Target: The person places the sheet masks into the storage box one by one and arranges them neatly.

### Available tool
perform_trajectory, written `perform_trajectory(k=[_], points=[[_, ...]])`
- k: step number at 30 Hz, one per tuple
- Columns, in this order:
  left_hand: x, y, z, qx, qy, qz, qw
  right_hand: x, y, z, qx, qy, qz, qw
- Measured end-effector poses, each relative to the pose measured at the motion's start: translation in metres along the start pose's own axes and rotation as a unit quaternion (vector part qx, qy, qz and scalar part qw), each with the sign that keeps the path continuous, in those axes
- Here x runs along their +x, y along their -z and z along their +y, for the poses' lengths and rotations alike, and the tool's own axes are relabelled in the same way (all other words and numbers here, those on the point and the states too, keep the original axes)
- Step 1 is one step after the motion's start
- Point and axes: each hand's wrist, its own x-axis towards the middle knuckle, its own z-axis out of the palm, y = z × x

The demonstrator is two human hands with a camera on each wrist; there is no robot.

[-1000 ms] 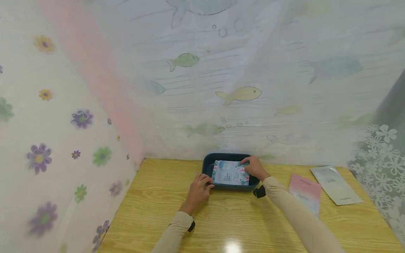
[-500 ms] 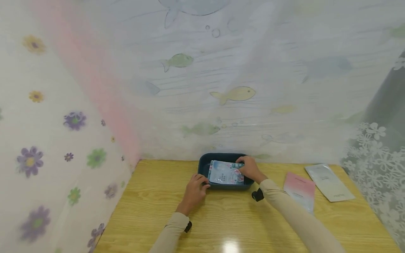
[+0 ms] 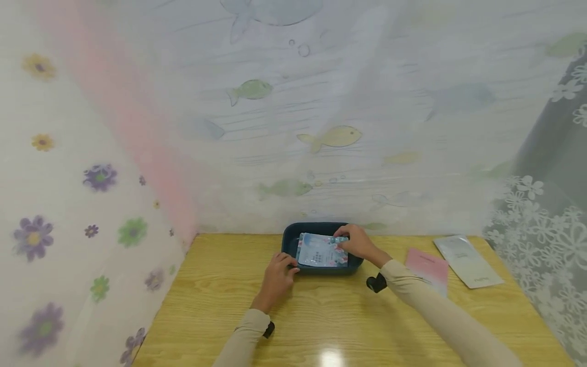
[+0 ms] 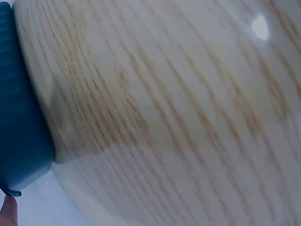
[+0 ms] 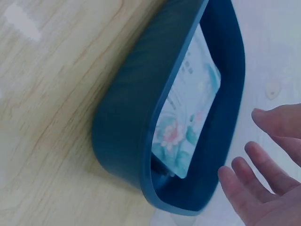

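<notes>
A dark blue plastic tub [image 3: 325, 271] stands against the curtain at the back of the table. Inside it lies a light blue sachet [image 3: 318, 252] with a flower print, seemingly on top of another; the right wrist view shows this sachet [image 5: 188, 103] too. My left hand [image 3: 277, 275] grips the tub's near left corner; a single fingertip [image 4: 8, 212] shows beside the rim in the left wrist view. Over the tub's right side is my right hand [image 3: 357, 242], fingertips near the sachet's far right corner. Its fingers [image 5: 263, 174] look spread and hold nothing in the right wrist view.
Right of the tub, a pink and pale blue sachet [image 3: 428, 265] lies partly behind my right sleeve [image 3: 426, 300]. Beside it is a silver and cream sachet [image 3: 469, 261]. Printed curtains [image 3: 257, 153] border the wooden table [image 3: 312, 316] at the back and sides.
The head view has turned slightly right, so everything sits further left in it. Both hands keep almost the same place at the tub, and the sachets lie as before.
</notes>
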Motion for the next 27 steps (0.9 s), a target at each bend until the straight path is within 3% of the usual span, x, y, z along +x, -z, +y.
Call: perform_trajectory(k=[9,18,27], points=[[-0.001,0.0,0.0,-0.007,0.007,-0.004,0.9999,-0.015,0.019,-0.005,0.026,-0.002,-0.015,0.9996],[-0.001,-0.001,-0.004,-0.006,-0.004,-0.001,1.0,-0.035,0.037,-0.002,0.02,0.007,-0.018,0.9996],[-0.001,-0.003,-0.006,-0.012,-0.009,0.007,0.9999,-0.05,0.053,0.007,0.03,-0.015,-0.009,0.9994]])
